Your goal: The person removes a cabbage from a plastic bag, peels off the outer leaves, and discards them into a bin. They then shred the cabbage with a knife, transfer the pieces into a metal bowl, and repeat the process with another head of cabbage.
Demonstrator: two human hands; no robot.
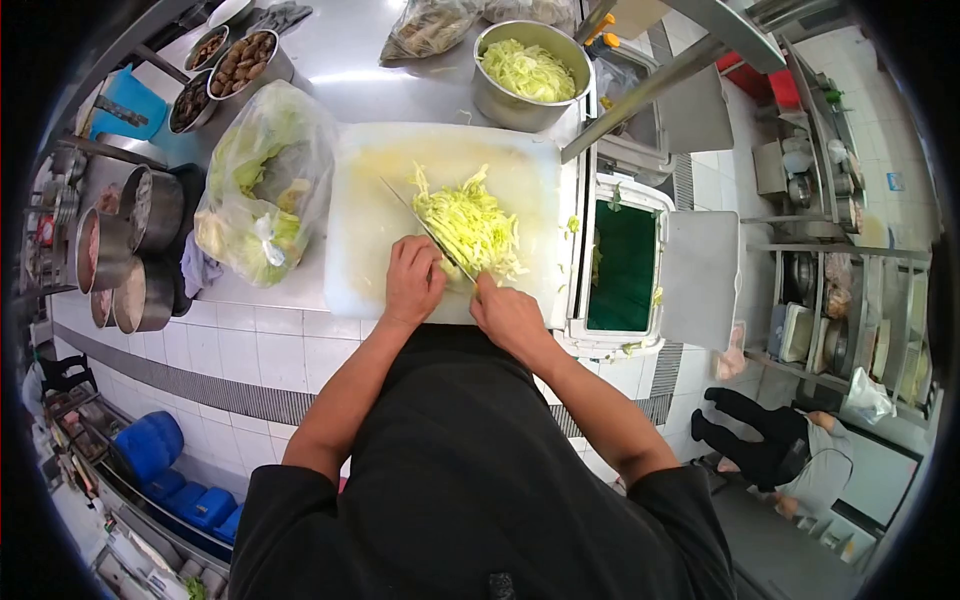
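Note:
My right hand (510, 316) is wrapped round the handle of a kitchen knife (418, 217), whose blade slants up and left across the cutting board (370, 265). With its fingers curled, my left hand (414, 285) presses on a pale green piece of cabbage (457, 272) close beside the blade; part of that piece is hidden by the hand and knife. A loose heap of shredded cabbage (472, 222) lies on the board, just right of the blade.
A steel pot (520, 113) of shredded cabbage stands behind the board. Left of the board sits a plastic bag (262, 190) of leafy greens. To the right is an open bin (620, 265) with a green inside. Another person (770, 440) is at far right.

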